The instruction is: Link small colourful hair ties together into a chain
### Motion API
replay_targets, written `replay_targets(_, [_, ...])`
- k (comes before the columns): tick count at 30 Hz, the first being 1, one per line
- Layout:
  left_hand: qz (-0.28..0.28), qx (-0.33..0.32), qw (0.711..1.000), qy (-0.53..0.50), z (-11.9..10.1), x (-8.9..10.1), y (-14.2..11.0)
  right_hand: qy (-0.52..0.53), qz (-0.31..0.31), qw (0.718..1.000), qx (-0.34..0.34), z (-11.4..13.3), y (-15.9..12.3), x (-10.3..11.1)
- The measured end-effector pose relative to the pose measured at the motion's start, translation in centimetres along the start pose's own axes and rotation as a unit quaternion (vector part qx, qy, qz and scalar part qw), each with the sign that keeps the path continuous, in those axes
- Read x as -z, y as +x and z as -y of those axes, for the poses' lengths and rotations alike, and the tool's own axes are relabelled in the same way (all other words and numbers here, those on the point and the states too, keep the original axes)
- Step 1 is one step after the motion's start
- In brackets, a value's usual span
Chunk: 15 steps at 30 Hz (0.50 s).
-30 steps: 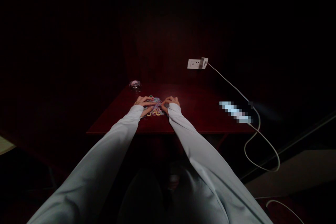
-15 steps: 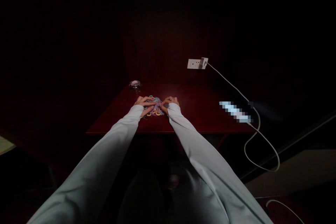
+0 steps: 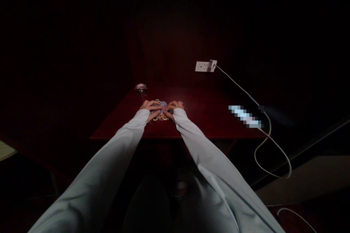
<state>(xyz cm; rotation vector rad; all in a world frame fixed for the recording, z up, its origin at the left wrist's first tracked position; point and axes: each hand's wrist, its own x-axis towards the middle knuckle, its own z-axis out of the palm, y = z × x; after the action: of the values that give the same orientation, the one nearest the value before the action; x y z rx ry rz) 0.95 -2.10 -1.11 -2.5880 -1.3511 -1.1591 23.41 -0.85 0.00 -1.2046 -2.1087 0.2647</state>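
A loose heap of small coloured hair ties [image 3: 163, 104], mostly purple and light blue with a few thicker yellow rings, lies on the dark red table [image 3: 207, 123]. On the heap's left side rests my left hand [image 3: 150, 106], its fingers stretched over the ties and its thumb apart, gripping nothing visible. From the right, my right hand [image 3: 175, 106] reaches into the heap with bent fingers, thumb and fingertips close together. Whatever is between those fingertips is too small and dark to make out. Both hands partly cover the ties.
A small clear round container [image 3: 141, 88] stands at the table's back left. At the right edge lies a pixelated bright object [image 3: 244, 115] on a white cable [image 3: 240, 86], which runs to a charger [image 3: 212, 65] in the wall socket [image 3: 202, 66].
My right hand has shifted slightly left, deeper into the hair ties, and its fingers are nearer the left hand. My left hand stays almost where it was.
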Motion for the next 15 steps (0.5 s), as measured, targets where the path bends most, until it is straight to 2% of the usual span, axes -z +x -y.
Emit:
replay_targets(11, [-0.003, -0.003, 1.0, 0.007, 0.13, -0.09, -0.04, 0.013, -0.002, 1.0, 0.006, -0.19, 0.2, -0.21])
replay_targets(15, [-0.017, 0.009, 1.0, 0.002, 0.5, -0.3, -0.05, 0.021, -0.029, 0.999, -0.037, -0.44, 0.29, 0.12])
